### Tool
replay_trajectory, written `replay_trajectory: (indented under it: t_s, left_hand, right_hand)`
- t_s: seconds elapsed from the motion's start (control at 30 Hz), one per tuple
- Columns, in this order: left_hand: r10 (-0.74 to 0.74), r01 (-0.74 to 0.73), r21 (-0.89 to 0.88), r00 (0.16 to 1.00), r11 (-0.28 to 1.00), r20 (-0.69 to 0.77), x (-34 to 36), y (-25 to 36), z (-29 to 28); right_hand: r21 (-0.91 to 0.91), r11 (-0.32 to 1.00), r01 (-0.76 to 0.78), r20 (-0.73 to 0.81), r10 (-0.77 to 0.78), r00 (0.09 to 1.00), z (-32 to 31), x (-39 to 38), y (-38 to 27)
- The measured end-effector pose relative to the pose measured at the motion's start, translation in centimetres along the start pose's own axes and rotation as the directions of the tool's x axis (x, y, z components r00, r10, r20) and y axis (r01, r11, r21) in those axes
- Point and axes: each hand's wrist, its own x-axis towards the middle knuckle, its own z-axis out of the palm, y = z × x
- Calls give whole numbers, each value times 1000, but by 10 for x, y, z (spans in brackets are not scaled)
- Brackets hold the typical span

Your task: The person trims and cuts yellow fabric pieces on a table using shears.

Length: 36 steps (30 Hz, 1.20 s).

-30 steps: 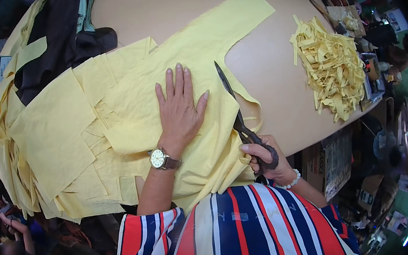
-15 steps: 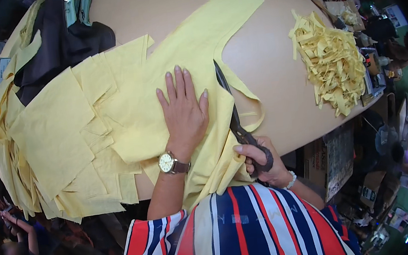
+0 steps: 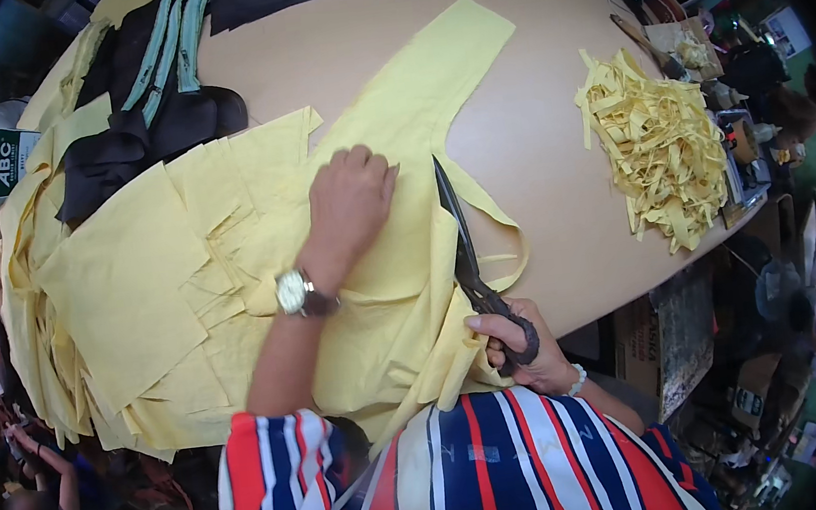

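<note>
My right hand (image 3: 530, 350) holds a pair of large black scissors (image 3: 464, 249). The blades point away from me and lie at a cut in a yellow cloth piece (image 3: 414, 133). A curved narrow strip of the same cloth hangs off to the right of the blades. Left of the scissors, my left hand (image 3: 349, 199) rests on the cloth with its fingers curled in and their tips hidden; it appears to grip the fabric. Near my body the cloth bunches in folds beside my right hand.
Stacked yellow cloth pieces (image 3: 131, 297) cover the table's left side. Dark fabric with pale green zippers (image 3: 166, 56) lies beyond them, near a green and white box (image 3: 10, 164). A heap of yellow offcuts (image 3: 657, 146) sits at the right edge of the tan table (image 3: 553, 198).
My left hand has gone from lying flat with fingers spread to curled fingers, and has shifted slightly away from me. The scissors stay at the cut. The view has tilted, showing more dark fabric.
</note>
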Motion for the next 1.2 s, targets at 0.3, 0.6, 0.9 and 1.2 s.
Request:
replay_trajectory:
  t_s: [0.3,0.6,0.9,1.2]
  left_hand:
    - [302,-294,108,952,950,-60,19,-31,27]
    - [275,-264,108,956,959,-107,19,-34,31]
    - [249,-236,97,956,967,-157,18,-29,34]
    - [176,-162,80,960,984,-217,8,-21,42]
  right_hand:
    - [43,999,6,7,-6,1000,2,2,-6]
    - [68,998,16,-1,-16,1000,8,11,-11]
    - [37,999,14,-17,-13,1000,11,11,-12]
    - [75,996,39,-19,-37,999,16,15,-13]
